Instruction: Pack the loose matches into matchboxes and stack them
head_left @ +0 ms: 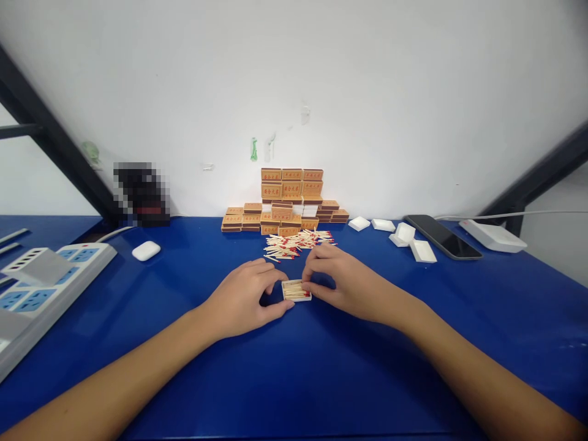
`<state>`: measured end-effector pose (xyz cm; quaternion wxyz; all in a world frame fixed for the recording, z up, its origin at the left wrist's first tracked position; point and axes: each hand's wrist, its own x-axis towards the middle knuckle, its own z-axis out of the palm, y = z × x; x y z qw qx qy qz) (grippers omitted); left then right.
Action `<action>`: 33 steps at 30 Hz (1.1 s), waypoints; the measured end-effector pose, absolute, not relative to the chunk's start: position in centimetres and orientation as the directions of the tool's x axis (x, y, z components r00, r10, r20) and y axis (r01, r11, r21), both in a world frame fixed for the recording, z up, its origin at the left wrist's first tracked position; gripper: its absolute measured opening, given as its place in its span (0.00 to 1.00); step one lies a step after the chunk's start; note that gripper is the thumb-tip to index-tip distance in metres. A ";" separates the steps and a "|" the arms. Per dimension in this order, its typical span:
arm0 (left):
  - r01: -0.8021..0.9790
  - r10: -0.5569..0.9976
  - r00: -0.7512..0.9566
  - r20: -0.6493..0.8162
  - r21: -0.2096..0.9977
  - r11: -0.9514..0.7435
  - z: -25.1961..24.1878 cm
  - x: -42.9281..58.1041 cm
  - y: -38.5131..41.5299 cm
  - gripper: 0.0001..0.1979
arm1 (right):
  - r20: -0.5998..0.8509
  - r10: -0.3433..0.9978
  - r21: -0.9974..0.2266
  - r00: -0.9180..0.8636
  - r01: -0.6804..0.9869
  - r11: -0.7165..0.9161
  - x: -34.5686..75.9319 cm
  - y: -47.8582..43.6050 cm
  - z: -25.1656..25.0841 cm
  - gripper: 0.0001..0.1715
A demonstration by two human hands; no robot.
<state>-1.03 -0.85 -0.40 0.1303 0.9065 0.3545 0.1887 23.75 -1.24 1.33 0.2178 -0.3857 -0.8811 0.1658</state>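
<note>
A small white matchbox tray [296, 299] lies on the blue table in front of me, filled with matches [294, 290] whose red heads point right. My left hand [245, 298] grips the tray's left end, thumb along the near edge and fingers at the far side. Over the right end, my right hand [346, 282] has thumb and forefinger pinched together on matches in the tray; how many is hidden by the fingertips. Just beyond both hands is a loose pile of red-tipped matches [294, 243].
Stacked matchboxes [291, 190] stand against the wall behind the pile. Several white trays [422, 251], a phone [443, 237] and a white box [492, 236] lie at right. On the left are a power strip [55, 282] and a white earbud case [146, 250].
</note>
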 end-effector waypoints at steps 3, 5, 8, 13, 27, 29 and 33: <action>0.597 0.690 0.680 0.247 0.360 -0.717 -0.4 -1.0 -0.9 0.12 | 0.265 0.738 -0.480 -0.621 0.578 0.660 23.4 -1.2 1.0 0.04; 0.597 0.690 0.680 0.248 0.358 -0.718 -0.4 -1.0 -0.8 0.12 | 0.266 0.727 -0.486 -0.633 0.563 0.669 23.3 -1.2 0.8 0.05; 0.594 0.690 0.679 0.251 0.364 -0.717 -0.4 -1.0 -0.8 0.12 | 0.284 0.728 -0.476 -0.624 0.567 0.672 23.3 -1.2 0.8 0.04; 0.592 0.689 0.681 0.249 0.366 -0.718 -0.3 -0.9 -0.9 0.12 | 0.268 0.732 -0.482 -0.626 0.571 0.665 23.5 -1.4 0.8 0.04; 0.599 0.698 0.675 0.240 0.374 -0.708 -0.3 -1.0 -0.9 0.13 | 0.285 0.838 -0.308 -0.466 0.783 0.540 26.3 0.1 2.4 0.08; 0.595 0.695 0.677 0.239 0.378 -0.710 -0.3 -1.0 -0.9 0.14 | 0.227 0.901 -0.217 -0.369 0.883 0.416 27.6 0.6 2.4 0.11; 0.599 0.696 0.679 0.234 0.372 -0.709 -0.2 -1.0 -0.9 0.14 | 0.125 0.940 -0.172 -0.318 0.926 0.336 29.4 1.7 1.6 0.12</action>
